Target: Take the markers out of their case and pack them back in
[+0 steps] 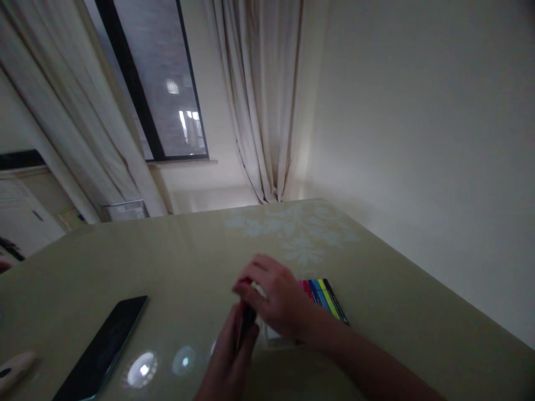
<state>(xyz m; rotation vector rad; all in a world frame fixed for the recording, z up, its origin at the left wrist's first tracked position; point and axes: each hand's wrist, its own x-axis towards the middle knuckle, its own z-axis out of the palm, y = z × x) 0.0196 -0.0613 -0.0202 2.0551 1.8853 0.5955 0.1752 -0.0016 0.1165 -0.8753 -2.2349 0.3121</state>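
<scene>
Near the front middle of the table, my left hand (229,353) is closed around a slim dark object (246,322), held tilted up. Its kind cannot be told, as fingers cover much of it. Over its upper end my right hand (273,287) is closed, thumb and fingers pinching a part with some red showing. Just right of that hand lies a row of coloured marker pens (321,298) in pink, red, blue, yellow-green and black. A pale case (278,337) shows under my right wrist, partly hidden by the forearm.
A black phone (102,348) lies on the glossy green table (175,267) to the left. A whitish rounded object (16,368) is at the lower left. Lamp reflections shine near the front. Curtains, a window and a pale wall (418,139) stand beyond.
</scene>
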